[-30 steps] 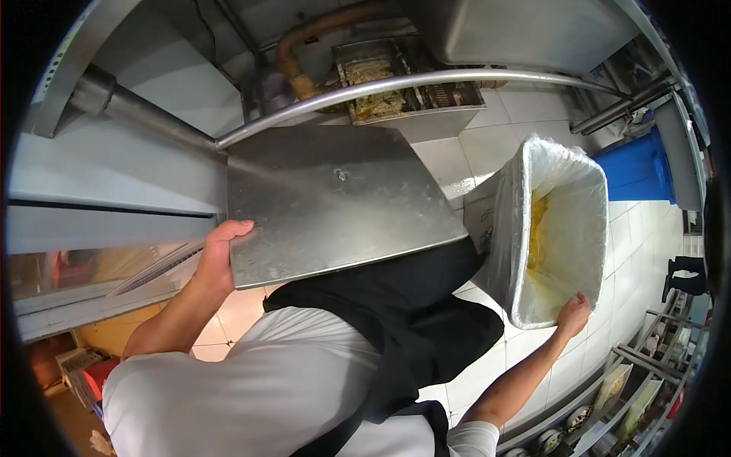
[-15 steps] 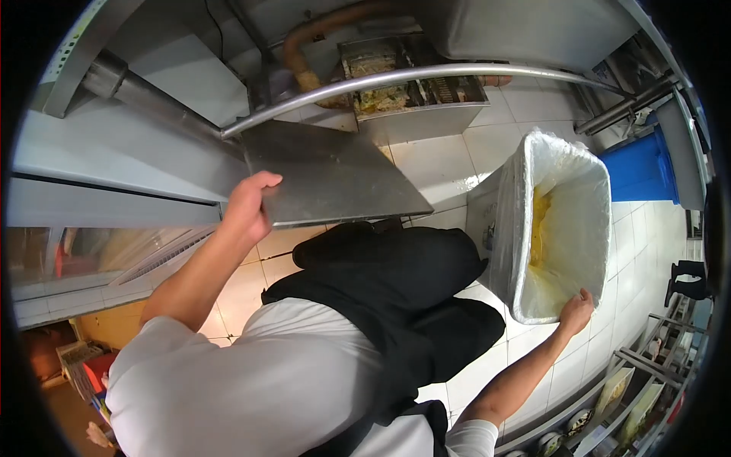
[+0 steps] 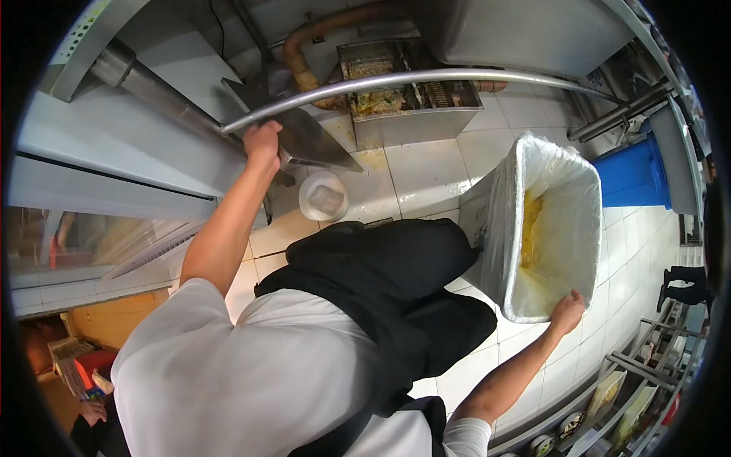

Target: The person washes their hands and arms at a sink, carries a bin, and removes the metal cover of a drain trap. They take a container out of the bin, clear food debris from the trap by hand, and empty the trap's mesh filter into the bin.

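My left hand [image 3: 263,146] is closed on the edge of a flat metal lid [image 3: 316,141]. The lid is tilted beneath the curved steel rail, and part of it is behind the rail and my hand. With its fingers over the near rim, my right hand [image 3: 568,312] grips a bin [image 3: 499,251] lined with a clear plastic bag. Yellowish residue [image 3: 531,228] clings to the liner inside. Beyond the rail sits an uncovered metal grease trap [image 3: 419,126] with food waste in it. A white bucket [image 3: 324,196] stands on the floor below the lid.
The curved steel rail [image 3: 426,76] crosses in front of me. An orange-brown pipe [image 3: 293,57] leads to the trap. Right of the bin is a blue container [image 3: 632,174]. Metal racks [image 3: 647,365] stand at lower right. Another person's hand [image 3: 93,411] shows at lower left.
My left hand has moved the metal lid forward and tilted it under the rail, exposing the white bucket. My right hand stays on the bin's rim.
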Available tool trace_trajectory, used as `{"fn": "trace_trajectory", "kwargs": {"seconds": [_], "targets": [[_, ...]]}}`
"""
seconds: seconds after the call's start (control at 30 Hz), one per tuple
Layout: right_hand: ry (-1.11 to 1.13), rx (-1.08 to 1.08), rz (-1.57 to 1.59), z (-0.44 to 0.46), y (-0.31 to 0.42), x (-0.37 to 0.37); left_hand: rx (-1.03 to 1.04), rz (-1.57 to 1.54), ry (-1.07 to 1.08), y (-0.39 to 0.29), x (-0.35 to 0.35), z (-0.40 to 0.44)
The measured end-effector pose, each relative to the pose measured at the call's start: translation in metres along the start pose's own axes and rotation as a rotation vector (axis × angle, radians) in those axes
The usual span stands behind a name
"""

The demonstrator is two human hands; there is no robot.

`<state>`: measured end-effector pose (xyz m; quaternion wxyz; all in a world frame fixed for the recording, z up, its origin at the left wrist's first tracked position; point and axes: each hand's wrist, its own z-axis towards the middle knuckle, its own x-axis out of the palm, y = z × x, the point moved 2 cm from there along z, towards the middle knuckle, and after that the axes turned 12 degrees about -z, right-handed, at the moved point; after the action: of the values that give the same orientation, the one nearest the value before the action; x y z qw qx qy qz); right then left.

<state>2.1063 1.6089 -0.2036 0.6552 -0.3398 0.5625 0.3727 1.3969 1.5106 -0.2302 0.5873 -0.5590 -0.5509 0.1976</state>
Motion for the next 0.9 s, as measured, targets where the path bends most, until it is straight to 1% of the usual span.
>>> {"fn": "trace_trajectory", "kwargs": {"seconds": [0.03,0.13,0.23,0.27,0.33,0.37,0.47,0.53,0.57,0.6,0.7,0.8,0.9], "targets": [[0.017,0.026,-0.002,-0.002,0.0,-0.002,0.02,0.03,-0.023,0.003,0.001,0.007],[-0.019,-0.036,-0.027,0.001,-0.005,0.004,0.29,0.231,0.006,0.021,-0.003,0.039],[-0.034,-0.044,-0.013,0.003,-0.008,0.008,0.423,0.622,0.064,0.026,-0.005,0.057],[-0.034,-0.043,-0.016,0.003,-0.006,0.004,0.566,0.741,0.089,0.038,-0.016,0.08],[-0.026,-0.048,-0.028,-0.003,0.0,-0.003,0.714,0.717,-0.025,0.073,-0.05,0.149],[-0.029,-0.053,-0.024,-0.002,0.001,-0.003,0.787,0.702,-0.086,0.081,-0.059,0.167],[-0.036,-0.063,-0.027,0.0,-0.002,0.001,0.292,0.695,0.01,0.04,-0.039,0.149],[-0.037,-0.06,-0.034,0.0,-0.004,0.003,0.214,0.437,0.106,0.042,-0.049,0.181],[-0.037,-0.063,-0.031,-0.001,-0.003,0.001,0.175,0.313,0.15,0.035,-0.049,0.18],[-0.038,-0.066,-0.027,-0.003,-0.002,0.0,0.19,0.708,0.12,0.026,-0.046,0.182],[-0.038,-0.082,-0.045,-0.002,-0.001,-0.001,0.656,1.335,0.069,0.022,-0.037,0.194],[-0.052,-0.095,-0.046,-0.002,-0.004,0.001,0.558,1.459,0.004,-0.01,0.005,0.135],[-0.048,-0.072,-0.021,-0.001,-0.004,0.003,0.603,1.422,-0.017,-0.005,-0.003,0.146]]}}
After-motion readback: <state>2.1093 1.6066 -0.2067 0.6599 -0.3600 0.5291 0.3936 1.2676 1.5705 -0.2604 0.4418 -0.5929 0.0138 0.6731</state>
